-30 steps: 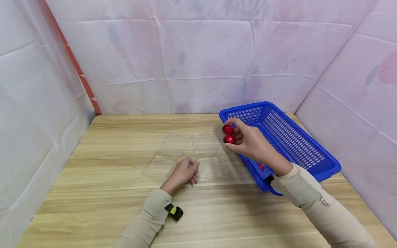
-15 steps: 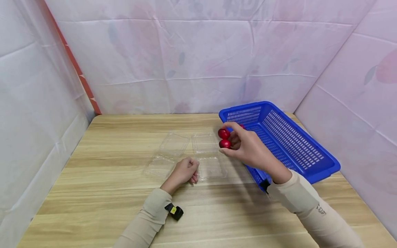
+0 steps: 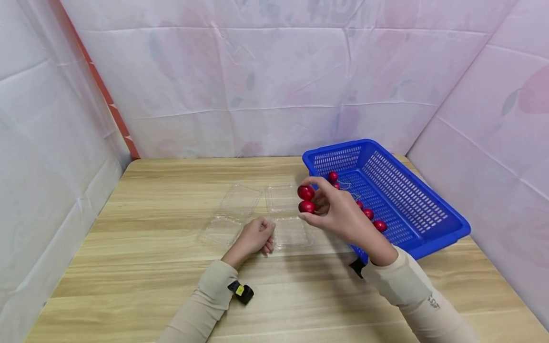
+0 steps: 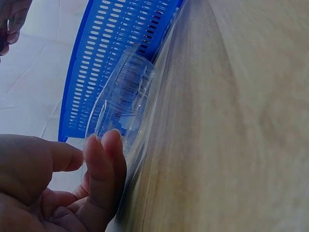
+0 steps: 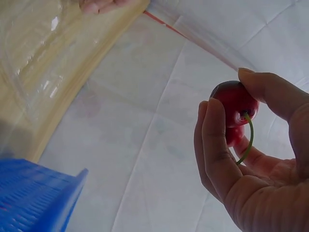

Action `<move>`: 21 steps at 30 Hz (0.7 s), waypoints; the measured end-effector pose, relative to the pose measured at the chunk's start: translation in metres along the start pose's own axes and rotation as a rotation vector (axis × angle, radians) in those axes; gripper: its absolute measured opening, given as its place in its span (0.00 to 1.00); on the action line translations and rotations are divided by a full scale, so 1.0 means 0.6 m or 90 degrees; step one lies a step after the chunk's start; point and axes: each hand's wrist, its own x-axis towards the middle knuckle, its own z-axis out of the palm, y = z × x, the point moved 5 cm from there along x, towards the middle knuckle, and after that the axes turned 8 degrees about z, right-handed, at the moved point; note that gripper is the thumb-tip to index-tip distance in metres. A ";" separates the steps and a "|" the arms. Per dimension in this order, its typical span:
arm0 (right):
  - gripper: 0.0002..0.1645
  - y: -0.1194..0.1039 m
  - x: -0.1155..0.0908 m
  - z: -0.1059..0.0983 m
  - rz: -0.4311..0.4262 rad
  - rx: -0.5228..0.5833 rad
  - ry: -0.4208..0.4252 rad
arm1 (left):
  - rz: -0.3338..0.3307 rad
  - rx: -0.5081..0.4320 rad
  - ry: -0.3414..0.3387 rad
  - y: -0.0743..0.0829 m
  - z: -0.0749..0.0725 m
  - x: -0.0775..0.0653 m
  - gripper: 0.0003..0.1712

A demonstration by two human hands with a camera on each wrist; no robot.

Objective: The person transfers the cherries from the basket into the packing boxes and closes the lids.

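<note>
My right hand [image 3: 340, 207] pinches two red cherries between thumb and fingers, an upper cherry [image 3: 306, 192] and a lower cherry [image 3: 306, 206]. They hang in the air left of the blue basket [image 3: 429, 202], above the table. A green stem [image 5: 250, 137] shows on one cherry in the right wrist view. My left hand [image 3: 256, 237] rests on the table with loosely curled fingers, beside a clear plastic container [image 3: 293, 232]. In the left wrist view its fingertips [image 4: 112, 137] overlap the container's edge; I cannot tell whether they touch it.
Several red cherries [image 3: 380, 226] with green stems lie in the basket, partly hidden by my right hand. More clear plastic trays or lids [image 3: 240, 199] lie flat on the wooden table [image 3: 141, 247]. Printed cloth walls [image 3: 283, 71] stand behind and at both sides.
My right hand has moved left, down and nearer with the two cherries, uncovering cherries in the basket. My left hand and the clear containers have stayed put.
</note>
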 end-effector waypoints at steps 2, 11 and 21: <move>0.38 0.002 -0.005 0.008 0.001 0.004 -0.001 | -0.001 -0.001 0.000 -0.002 0.000 0.001 0.13; 0.39 0.012 -0.023 0.041 0.014 0.021 0.010 | 0.002 0.006 0.002 -0.001 -0.002 0.000 0.13; 0.38 0.034 -0.034 0.078 0.026 0.041 0.021 | 0.005 0.007 -0.002 0.003 -0.002 -0.002 0.13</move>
